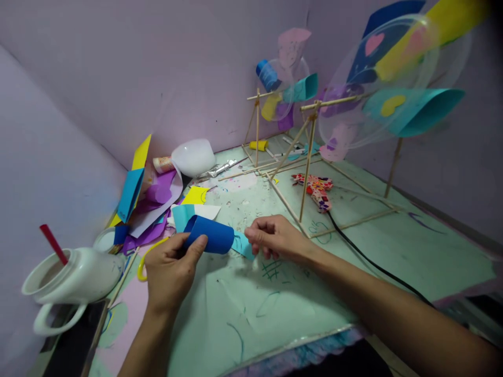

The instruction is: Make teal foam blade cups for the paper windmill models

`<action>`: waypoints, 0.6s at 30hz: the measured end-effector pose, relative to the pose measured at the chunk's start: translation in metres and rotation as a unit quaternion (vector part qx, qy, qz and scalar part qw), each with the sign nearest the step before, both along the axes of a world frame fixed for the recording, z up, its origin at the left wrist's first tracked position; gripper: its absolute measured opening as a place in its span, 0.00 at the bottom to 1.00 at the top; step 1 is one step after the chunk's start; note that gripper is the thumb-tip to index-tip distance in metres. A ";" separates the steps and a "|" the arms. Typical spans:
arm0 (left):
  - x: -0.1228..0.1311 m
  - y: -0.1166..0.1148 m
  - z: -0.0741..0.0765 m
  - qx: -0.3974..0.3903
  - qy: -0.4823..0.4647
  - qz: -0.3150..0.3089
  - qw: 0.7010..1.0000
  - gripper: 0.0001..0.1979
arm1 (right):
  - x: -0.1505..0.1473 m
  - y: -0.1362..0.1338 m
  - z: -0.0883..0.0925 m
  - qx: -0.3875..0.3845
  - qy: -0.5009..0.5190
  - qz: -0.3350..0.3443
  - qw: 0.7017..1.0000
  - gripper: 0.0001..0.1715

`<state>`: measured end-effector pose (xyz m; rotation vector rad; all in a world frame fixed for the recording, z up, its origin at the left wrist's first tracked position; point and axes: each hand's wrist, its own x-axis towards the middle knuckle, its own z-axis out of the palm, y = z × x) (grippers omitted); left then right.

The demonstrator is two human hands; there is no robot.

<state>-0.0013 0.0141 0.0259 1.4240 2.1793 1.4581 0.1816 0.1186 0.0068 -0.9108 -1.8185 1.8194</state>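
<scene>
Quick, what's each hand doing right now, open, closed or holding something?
Left hand: holding the blue paper tube.
Right hand: closed in a pinch; can't tell whether it holds anything.

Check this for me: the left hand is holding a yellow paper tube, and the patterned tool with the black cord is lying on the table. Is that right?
Not quite: the paper tube in the left hand is blue, not yellow, as the head view shows. The patterned tool with the black cord is indeed lying on the table.

Lilac walls (176,63) meeting in a corner, pale green tabletop (298,309) below, dim light
</scene>
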 end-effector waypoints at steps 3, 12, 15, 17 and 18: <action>0.002 0.000 0.001 0.018 0.041 -0.003 0.999 0.09 | -0.004 0.000 -0.006 0.026 -0.009 -0.022 0.999 0.23; 0.000 -0.002 0.000 0.014 0.038 -0.011 0.999 0.11 | -0.012 0.002 -0.010 -0.103 -0.001 0.048 0.994 0.06; -0.005 -0.003 0.000 0.008 0.005 0.027 1.000 0.10 | -0.011 0.006 -0.015 -0.080 -0.004 0.045 0.996 0.09; -0.008 -0.002 0.002 0.022 -0.045 0.077 0.996 0.12 | -0.008 0.005 -0.014 -0.050 0.004 0.027 0.998 0.12; -0.010 -0.001 0.003 0.037 -0.086 0.097 0.991 0.12 | -0.006 0.002 -0.012 -0.034 0.016 0.038 0.999 0.13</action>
